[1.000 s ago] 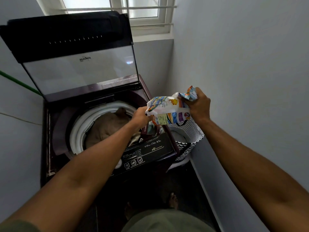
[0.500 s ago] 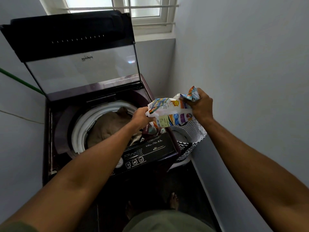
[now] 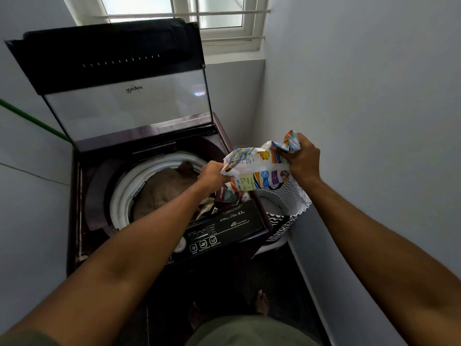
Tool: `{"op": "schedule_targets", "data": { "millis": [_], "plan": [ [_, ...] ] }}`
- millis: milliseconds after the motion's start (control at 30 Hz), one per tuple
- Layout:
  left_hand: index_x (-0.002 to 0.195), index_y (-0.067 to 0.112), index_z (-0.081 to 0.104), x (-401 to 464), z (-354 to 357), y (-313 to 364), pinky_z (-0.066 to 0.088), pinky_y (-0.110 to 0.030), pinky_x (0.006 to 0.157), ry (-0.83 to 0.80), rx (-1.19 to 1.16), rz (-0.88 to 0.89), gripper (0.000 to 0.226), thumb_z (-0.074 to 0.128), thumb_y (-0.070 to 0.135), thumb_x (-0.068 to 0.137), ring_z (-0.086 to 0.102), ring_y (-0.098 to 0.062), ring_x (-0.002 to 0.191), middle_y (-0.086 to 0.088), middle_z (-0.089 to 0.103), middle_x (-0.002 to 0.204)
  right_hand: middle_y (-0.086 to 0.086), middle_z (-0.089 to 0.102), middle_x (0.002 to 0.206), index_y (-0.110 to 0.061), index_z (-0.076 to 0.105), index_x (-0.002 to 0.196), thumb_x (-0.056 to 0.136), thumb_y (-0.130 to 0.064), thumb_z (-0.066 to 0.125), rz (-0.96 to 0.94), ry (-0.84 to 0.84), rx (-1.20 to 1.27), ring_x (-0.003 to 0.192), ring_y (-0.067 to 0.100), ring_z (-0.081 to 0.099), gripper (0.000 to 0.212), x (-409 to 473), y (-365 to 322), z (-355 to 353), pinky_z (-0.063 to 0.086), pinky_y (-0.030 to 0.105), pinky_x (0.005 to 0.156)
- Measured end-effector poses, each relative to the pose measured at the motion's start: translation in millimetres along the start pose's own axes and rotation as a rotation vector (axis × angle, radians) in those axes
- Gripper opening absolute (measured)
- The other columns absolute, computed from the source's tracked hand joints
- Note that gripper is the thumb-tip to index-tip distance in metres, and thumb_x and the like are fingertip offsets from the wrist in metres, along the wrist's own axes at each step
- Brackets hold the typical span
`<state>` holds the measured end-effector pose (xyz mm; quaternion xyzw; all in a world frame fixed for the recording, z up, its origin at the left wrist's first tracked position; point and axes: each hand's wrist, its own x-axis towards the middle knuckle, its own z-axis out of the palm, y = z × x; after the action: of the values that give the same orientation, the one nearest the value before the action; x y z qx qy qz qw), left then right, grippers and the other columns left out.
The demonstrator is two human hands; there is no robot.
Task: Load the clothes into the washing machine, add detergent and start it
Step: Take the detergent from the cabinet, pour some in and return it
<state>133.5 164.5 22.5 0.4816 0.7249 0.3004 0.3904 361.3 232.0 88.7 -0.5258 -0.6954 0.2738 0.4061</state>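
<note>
Detergent packet (image 3: 257, 168) held between hands — right hand (image 3: 300, 159) clamps crumpled top, left hand (image 3: 212, 174) pinches lower corner, apparently — above open detergent drawer (image 3: 228, 198).

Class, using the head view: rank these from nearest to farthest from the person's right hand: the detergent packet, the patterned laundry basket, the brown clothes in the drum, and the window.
1. detergent packet: gripped by the right hand itself.
2. laundry basket: directly below the hand, by the right wall.
3. brown clothes: to the left, inside the drum.
4. window: far up, behind the machine.
</note>
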Motion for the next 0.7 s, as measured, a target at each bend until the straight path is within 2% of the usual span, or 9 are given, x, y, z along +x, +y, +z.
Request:
{"op": "schedule_targets", "data": {
  "millis": [200, 333, 533, 700],
  "plan": [
    [0.095, 0.022, 0.074, 6.2, -2.4, 2.9, 0.057, -0.037, 0.084, 0.002, -0.059, -0.013, 0.013, 0.077, 0.016, 0.084, 0.067, -0.015, 0.094, 0.003, 0.074, 0.097, 0.000, 0.065, 0.082, -0.006, 0.061, 0.090, 0.079, -0.035, 0.081, -0.030, 0.024, -0.014, 0.058, -0.006, 0.056, 0.037, 1.8, -1.7, 0.5, 0.042, 0.006, 0.048],
    [0.096, 0.017, 0.074, 10.1, -4.2, 6.4, 0.058, -0.046, 0.088, -0.005, -0.076, 0.005, 0.011, 0.076, 0.015, 0.085, 0.069, -0.019, 0.095, -0.001, 0.074, 0.098, 0.001, 0.064, 0.081, -0.002, 0.062, 0.091, 0.079, -0.034, 0.081, -0.033, 0.050, -0.015, 0.059, -0.005, 0.055, 0.039, 4.2, -2.2, -0.5, 0.039, 0.005, 0.048],
    [0.100, 0.018, 0.072, 7.8, -2.8, 9.3, 0.058, -0.044, 0.087, -0.017, -0.075, 0.042, 0.019, 0.077, 0.015, 0.083, 0.068, -0.016, 0.095, 0.001, 0.073, 0.100, 0.001, 0.065, 0.081, -0.004, 0.062, 0.090, 0.079, -0.035, 0.080, -0.037, 0.030, -0.025, 0.060, -0.004, 0.056, 0.038, 8.1, 0.6, -5.5, 0.041, 0.005, 0.049],
    [0.096, 0.013, 0.075, 7.7, -2.1, 7.4, 0.059, -0.046, 0.085, -0.020, -0.013, -0.005, 0.016, 0.079, 0.017, 0.081, 0.069, -0.019, 0.092, -0.002, 0.074, 0.096, 0.002, 0.065, 0.081, -0.004, 0.062, 0.089, 0.077, -0.036, 0.082, 0.005, 0.025, -0.021, 0.060, -0.003, 0.056, 0.039, 8.3, 3.1, -7.0, 0.039, 0.004, 0.048]
  ]
}}
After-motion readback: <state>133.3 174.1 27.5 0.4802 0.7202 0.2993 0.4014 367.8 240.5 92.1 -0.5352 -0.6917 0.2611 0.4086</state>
